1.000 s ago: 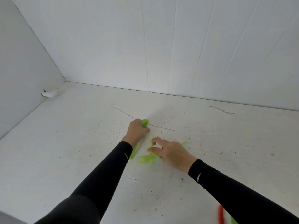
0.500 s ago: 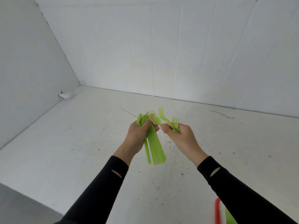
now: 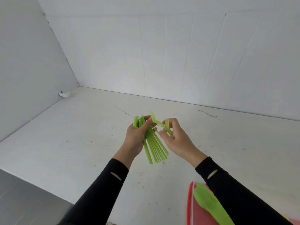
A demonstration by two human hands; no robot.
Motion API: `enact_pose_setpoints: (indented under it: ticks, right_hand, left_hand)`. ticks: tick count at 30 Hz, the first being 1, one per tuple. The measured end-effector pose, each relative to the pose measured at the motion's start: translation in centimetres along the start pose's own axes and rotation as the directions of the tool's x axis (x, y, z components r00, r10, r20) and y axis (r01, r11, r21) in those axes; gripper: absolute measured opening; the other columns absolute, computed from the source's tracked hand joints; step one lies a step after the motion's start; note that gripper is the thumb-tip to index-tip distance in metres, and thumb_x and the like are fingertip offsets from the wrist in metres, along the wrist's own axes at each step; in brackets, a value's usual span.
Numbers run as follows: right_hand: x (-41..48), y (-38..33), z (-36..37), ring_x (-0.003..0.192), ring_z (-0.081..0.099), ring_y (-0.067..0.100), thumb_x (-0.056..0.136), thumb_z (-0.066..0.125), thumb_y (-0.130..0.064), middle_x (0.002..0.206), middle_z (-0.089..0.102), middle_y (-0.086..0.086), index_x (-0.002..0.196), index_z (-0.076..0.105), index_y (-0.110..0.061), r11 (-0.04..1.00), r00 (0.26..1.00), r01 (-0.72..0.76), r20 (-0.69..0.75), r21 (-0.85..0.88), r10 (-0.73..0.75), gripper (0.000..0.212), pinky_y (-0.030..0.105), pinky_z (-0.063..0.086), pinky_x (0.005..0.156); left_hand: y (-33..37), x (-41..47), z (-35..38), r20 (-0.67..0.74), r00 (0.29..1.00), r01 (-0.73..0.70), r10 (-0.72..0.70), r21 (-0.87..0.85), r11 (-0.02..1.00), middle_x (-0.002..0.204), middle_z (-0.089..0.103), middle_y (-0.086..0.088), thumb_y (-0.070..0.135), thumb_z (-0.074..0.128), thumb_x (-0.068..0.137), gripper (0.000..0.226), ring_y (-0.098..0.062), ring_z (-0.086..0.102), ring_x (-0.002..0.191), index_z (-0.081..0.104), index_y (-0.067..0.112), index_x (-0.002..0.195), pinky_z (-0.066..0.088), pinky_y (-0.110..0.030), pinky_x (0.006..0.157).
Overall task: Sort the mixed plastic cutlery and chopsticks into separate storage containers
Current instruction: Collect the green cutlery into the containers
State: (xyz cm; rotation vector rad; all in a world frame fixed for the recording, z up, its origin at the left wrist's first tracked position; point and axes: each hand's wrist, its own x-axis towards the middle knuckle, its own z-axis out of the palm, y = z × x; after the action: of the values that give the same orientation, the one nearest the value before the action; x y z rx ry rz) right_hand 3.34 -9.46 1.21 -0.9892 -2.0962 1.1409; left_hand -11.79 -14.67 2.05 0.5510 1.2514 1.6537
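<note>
Above the white desk point(image 3: 65, 143), the left hand point(image 3: 135, 138) grips a bundle of green forks point(image 3: 155, 148), handles fanning downward. Just right of the bundle, the right hand point(image 3: 177, 140) pinches loose forks point(image 3: 158, 122). A red container point(image 3: 189, 202) sits lower right of it.

The white desk point(image 3: 78, 143) was soiled with dark specks and bore thin scratches toward its far side. A small white lump point(image 3: 65, 94) lay in the far left corner against the wall. A red container point(image 3: 189, 205) stood at the near right, holding a blurred green plastic piece point(image 3: 209, 207).
</note>
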Motion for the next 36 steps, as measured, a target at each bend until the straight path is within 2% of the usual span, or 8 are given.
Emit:
enact_pose_setpoints:
  ticks: [4, 9, 12, 15, 20, 24, 28, 36]
  right_hand:
    - [-2.5, 1.8, -3.8, 0.053, 0.04, 0.001, 0.1, 0.051, -0.02, 0.091, 0.051, -0.008, 0.104, 0.044, -0.019, 1.0, 0.999, 0.011, -0.042, 0.025, -0.01, 0.008, 0.018, 0.035, 0.056]
    - [-6.2, 4.1, -9.2, 0.083, 0.052, -0.012, 0.098, 0.057, -0.02, 0.106, 0.057, -0.005, 0.109, 0.055, -0.014, 0.993, 0.984, 0.088, -0.146, -0.08, -0.099, 0.013, 0.006, 0.04, 0.069]
    - [-8.2, 5.6, -12.0, 0.1, 0.059, 0.0, 0.101, 0.051, -0.027, 0.111, 0.059, -0.007, 0.117, 0.057, -0.019, 0.996, 0.989, 0.082, -0.124, -0.026, -0.085, 0.018, 0.016, 0.049, 0.079]
    - [-9.9, 7.4, -14.8, 0.089, 0.068, 0.01, 0.103, 0.048, -0.018, 0.106, 0.06, -0.002, 0.114, 0.065, -0.017, 0.995, 0.974, 0.101, -0.2, -0.017, -0.102, 0.02, 0.037, 0.058, 0.078]
    - [-12.5, 9.0, -17.9, 0.088, 0.069, 0.011, 0.091, 0.069, -0.017, 0.104, 0.068, -0.004, 0.114, 0.073, -0.012, 0.982, 0.903, 0.179, -0.388, -0.051, -0.185, 0.024, 0.023, 0.057, 0.076]
    - [-15.0, 9.7, -18.7, 0.105, 0.062, 0.006, 0.098, 0.058, -0.02, 0.12, 0.057, -0.009, 0.128, 0.065, -0.02, 0.974, 0.942, 0.218, -0.249, -0.055, -0.225, 0.031, 0.027, 0.056, 0.083]
    - [-17.3, 10.1, -19.9, 0.096, 0.063, 0.009, 0.101, 0.049, -0.027, 0.132, 0.045, -0.012, 0.133, 0.059, -0.028, 0.98, 0.973, 0.187, -0.123, -0.075, -0.195, 0.033, 0.03, 0.055, 0.081]
    - [-20.2, 9.9, -20.0, 0.127, 0.041, -0.01, 0.089, 0.071, -0.023, 0.142, 0.04, -0.01, 0.147, 0.041, -0.034, 0.979, 0.979, 0.191, 0.052, 0.067, -0.195, 0.066, 0.009, 0.038, 0.1]
  left_hand:
    - [-1.3, -2.0, 3.9, 0.071, 0.997, 0.006, -0.005, -0.011, 1.0, 0.105, 0.073, -0.014, 0.023, 0.071, 0.086, 0.04, -0.026, 0.071, 0.099, 0.065, 0.0, 0.118, 0.057, -0.034, 0.084]
    - [-3.5, -4.6, 10.7, 0.155, 0.988, 0.036, -0.029, -0.042, 0.998, 0.107, 0.073, -0.012, 0.021, 0.071, 0.084, 0.034, -0.023, 0.071, 0.095, 0.066, 0.002, 0.112, 0.059, -0.033, 0.081]
    - [-4.9, -5.8, 14.1, 0.153, 0.988, 0.027, -0.019, -0.053, 0.998, 0.098, 0.071, -0.015, 0.014, 0.071, 0.089, 0.029, -0.024, 0.07, 0.093, 0.065, -0.001, 0.114, 0.057, -0.033, 0.082]
    - [-6.5, -6.9, 16.6, 0.122, 0.992, -0.024, 0.028, -0.039, 0.999, 0.096, 0.071, -0.015, 0.014, 0.067, 0.092, 0.026, -0.025, 0.07, 0.096, 0.064, -0.001, 0.112, 0.057, -0.034, 0.086]
    - [-9.5, -9.6, 20.4, 0.148, 0.989, -0.039, 0.017, 0.147, 0.988, 0.103, 0.074, -0.014, 0.024, 0.069, 0.091, 0.019, -0.032, 0.07, 0.101, 0.072, 0.009, 0.103, 0.056, -0.043, 0.091]
    - [-10.6, -11.7, 22.5, 0.124, 0.992, -0.015, -0.003, 0.146, 0.989, 0.094, 0.067, -0.02, 0.034, 0.072, 0.086, 0.037, -0.031, 0.065, 0.088, 0.072, -0.001, 0.102, 0.053, -0.046, 0.087]
    - [-12.0, -13.8, 24.0, 0.135, 0.99, -0.055, 0.038, 0.122, 0.991, 0.106, 0.07, -0.021, 0.03, 0.073, 0.083, 0.041, -0.029, 0.068, 0.095, 0.069, 0.001, 0.112, 0.057, -0.039, 0.087]
    - [-12.8, -16.7, 25.7, -0.179, 0.984, -0.043, 0.011, -0.178, 0.983, 0.098, 0.074, -0.009, 0.024, 0.077, 0.084, 0.028, -0.017, 0.072, 0.094, 0.072, 0.002, 0.1, 0.058, -0.036, 0.086]
